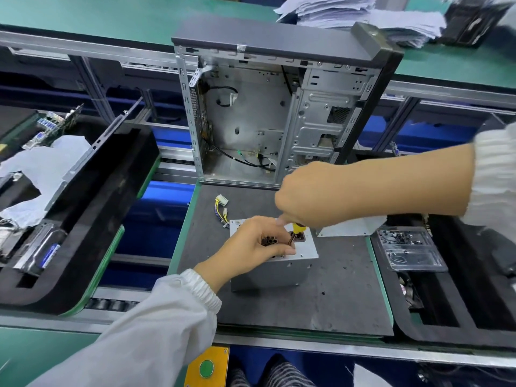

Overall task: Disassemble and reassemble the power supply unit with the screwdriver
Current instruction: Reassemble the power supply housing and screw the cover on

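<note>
**Greys, green and a spot of yellow**

The power supply unit (pixel 275 270) is silver-grey on a dark grey mat (pixel 321 303) with green edges. The screwdriver (pixel 298 228) handle is yellow. Both sleeves (pixel 156 331) are white; a green button (pixel 206 368) sits on a yellow plate.

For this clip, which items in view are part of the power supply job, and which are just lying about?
In the job: power supply unit, screwdriver gripped in right hand, left hand on the unit, its wire harness.

Lying about: open computer case, clear plastic tray, paper stack, green button.

PSU (pixel 282 270) on mat (pixel 335 303), before case (pixel 251 121).
</note>
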`<state>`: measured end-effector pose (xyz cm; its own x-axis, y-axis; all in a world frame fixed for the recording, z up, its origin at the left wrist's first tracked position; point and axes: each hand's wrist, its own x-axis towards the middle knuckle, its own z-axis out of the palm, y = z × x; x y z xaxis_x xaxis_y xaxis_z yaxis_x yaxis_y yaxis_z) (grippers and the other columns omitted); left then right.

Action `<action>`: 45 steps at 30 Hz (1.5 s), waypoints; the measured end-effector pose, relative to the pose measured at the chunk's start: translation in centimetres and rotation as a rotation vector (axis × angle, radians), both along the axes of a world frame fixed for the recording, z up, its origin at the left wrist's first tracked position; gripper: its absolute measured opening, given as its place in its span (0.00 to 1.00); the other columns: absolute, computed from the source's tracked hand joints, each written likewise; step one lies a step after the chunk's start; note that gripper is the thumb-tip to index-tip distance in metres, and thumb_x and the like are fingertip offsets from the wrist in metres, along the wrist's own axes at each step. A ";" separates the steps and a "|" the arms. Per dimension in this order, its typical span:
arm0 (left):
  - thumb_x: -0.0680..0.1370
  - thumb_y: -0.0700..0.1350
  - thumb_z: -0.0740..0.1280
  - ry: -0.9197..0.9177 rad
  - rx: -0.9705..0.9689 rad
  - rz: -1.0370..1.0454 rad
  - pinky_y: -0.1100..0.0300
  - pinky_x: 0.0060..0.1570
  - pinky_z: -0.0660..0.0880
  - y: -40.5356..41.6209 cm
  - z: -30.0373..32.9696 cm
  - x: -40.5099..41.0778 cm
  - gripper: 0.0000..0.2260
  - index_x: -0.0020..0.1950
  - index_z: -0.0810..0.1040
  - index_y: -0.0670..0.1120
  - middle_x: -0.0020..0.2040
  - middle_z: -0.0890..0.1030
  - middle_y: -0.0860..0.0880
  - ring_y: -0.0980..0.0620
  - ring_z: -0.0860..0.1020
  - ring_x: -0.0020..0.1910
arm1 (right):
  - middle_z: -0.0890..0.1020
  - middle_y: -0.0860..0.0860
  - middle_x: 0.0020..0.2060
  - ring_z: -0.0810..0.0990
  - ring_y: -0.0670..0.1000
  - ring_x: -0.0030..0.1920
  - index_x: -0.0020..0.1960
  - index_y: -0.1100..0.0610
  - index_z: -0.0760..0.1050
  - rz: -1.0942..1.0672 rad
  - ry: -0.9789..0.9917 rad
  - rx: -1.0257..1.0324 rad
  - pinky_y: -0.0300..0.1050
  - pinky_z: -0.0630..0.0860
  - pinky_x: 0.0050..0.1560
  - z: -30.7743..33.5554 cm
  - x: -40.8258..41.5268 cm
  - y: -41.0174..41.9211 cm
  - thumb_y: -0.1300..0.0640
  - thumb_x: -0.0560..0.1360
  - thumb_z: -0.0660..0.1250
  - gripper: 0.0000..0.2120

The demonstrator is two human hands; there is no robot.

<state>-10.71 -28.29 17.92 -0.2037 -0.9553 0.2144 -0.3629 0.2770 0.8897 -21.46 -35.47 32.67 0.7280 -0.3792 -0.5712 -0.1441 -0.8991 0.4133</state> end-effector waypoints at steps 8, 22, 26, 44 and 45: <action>0.75 0.40 0.73 -0.053 -0.004 0.021 0.49 0.53 0.73 0.2 -0.5 0.4 0.03 0.44 0.85 0.48 0.41 0.84 0.42 0.43 0.78 0.44 | 0.68 0.51 0.41 0.65 0.50 0.30 0.50 0.57 0.69 0.316 -0.046 -0.023 0.42 0.57 0.26 2.0 0.0 -0.3 0.61 0.75 0.60 0.04; 0.75 0.43 0.73 -0.047 -0.006 0.011 0.60 0.57 0.71 0.4 -0.2 0.4 0.05 0.44 0.84 0.41 0.45 0.82 0.49 0.52 0.77 0.50 | 0.60 0.51 0.48 0.69 0.52 0.33 0.53 0.56 0.65 0.378 0.052 -0.065 0.42 0.52 0.26 2.6 -1.2 -0.2 0.64 0.73 0.60 0.10; 0.70 0.45 0.78 -0.090 -0.027 0.057 0.58 0.51 0.72 0.2 0.2 0.0 0.08 0.42 0.83 0.42 0.41 0.81 0.52 0.52 0.77 0.46 | 0.74 0.53 0.47 0.64 0.49 0.30 0.51 0.57 0.72 0.281 0.015 -0.002 0.43 0.61 0.29 2.9 -0.8 0.4 0.57 0.77 0.60 0.05; 0.60 0.74 0.71 -0.920 0.112 -0.036 0.50 0.72 0.59 -1.7 -0.1 1.3 0.56 0.80 0.55 0.49 0.73 0.65 0.48 0.47 0.63 0.73 | 0.81 0.48 0.27 0.73 0.40 0.20 0.41 0.60 0.80 -0.493 -0.151 0.343 0.28 0.68 0.25 2.0 -4.5 -1.1 0.42 0.78 0.58 0.24; 0.60 0.75 0.70 -1.000 0.142 -0.023 0.52 0.68 0.62 -2.0 0.0 1.4 0.57 0.80 0.52 0.49 0.71 0.67 0.50 0.48 0.65 0.71 | 0.82 0.47 0.28 0.73 0.38 0.21 0.42 0.58 0.81 -0.468 -0.140 0.325 0.30 0.68 0.25 1.9 -5.4 -1.4 0.40 0.77 0.60 0.23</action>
